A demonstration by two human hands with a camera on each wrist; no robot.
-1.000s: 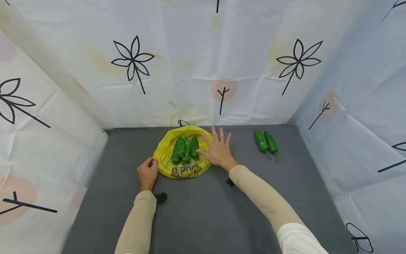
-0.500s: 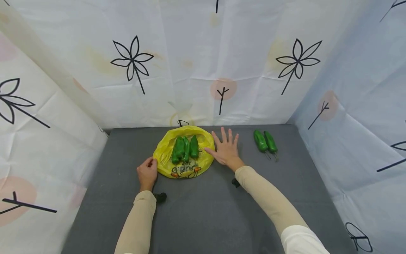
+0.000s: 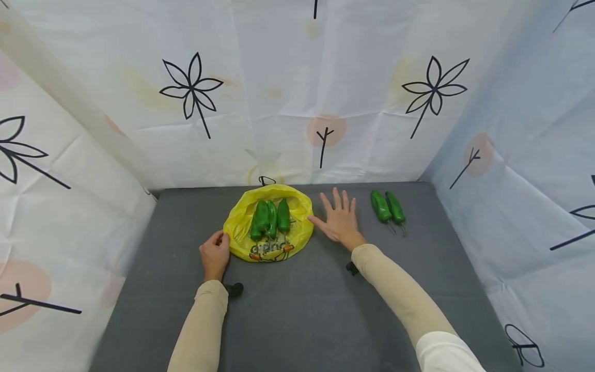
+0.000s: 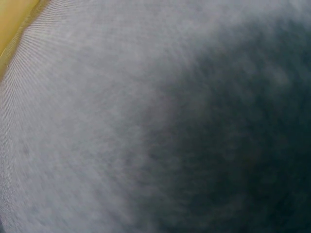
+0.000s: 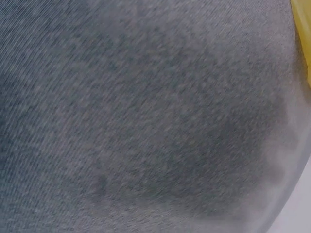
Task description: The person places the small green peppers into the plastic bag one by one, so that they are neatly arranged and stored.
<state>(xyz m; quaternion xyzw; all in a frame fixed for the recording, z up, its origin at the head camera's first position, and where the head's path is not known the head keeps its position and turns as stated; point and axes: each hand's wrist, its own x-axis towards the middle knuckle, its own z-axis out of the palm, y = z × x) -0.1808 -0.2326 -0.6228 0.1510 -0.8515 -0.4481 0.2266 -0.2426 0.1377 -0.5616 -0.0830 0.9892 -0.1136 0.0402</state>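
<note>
A yellow plastic bag [image 3: 301,238] lies opened out on the table, its rim rolled into a ring. Several green peppers [image 3: 262,216] rest inside it. At the bag's left edge my left hand [image 3: 215,256] pinches the rim between thumb and curled fingers. My right hand [image 3: 342,223] is spread flat just right of the bag, thumb tip right at its edge, holding nothing. In the left wrist view only a yellow strip of the bag [image 4: 13,24] shows in the corner; the right wrist view has a similar bag edge [image 5: 303,29]. Neither wrist view shows fingers.
Two more green peppers, a wider pepper [image 3: 381,207] and a slimmer pepper [image 3: 395,208], lie side by side at the back right, stems toward me. The dark grey table [image 3: 288,320] is bounded by a white printed cloth [image 3: 279,103] at the back and sides.
My right hand has moved right, off the bag's right side toward the two loose peppers, fingers still spread. The left hand keeps its hold on the rim.
</note>
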